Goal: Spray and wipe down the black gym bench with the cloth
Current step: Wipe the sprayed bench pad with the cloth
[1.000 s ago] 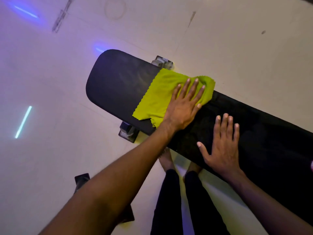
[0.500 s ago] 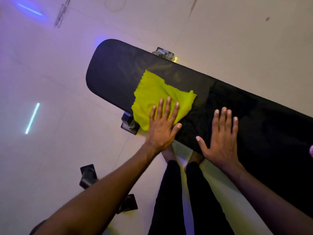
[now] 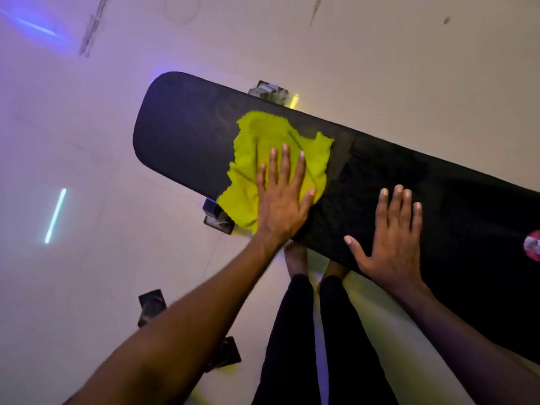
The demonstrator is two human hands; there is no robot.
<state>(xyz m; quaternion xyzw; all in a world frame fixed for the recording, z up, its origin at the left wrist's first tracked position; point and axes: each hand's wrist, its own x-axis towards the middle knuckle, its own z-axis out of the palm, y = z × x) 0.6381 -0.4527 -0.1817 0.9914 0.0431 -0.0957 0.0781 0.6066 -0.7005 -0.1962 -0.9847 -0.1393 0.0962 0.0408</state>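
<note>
While left hand (image 3: pixel 280 206) flattens rumpled yellow-green cloth (image 3: pixel 263 159), open right hand (image 3: pixel 391 244) braces matte rounded bench (image 3: pixel 409 176)

The bench (image 3: pixel 409 182) runs off the right edge, cutting a red sticker (image 3: pixel 533 245)

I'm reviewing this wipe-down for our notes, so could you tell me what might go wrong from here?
The yellow cloth overhangs the near edge of the bench, so it could slip off under the flat left hand. The rounded end beyond the cloth might get missed. The right hand is pressed on the pad and may leave prints.
</note>
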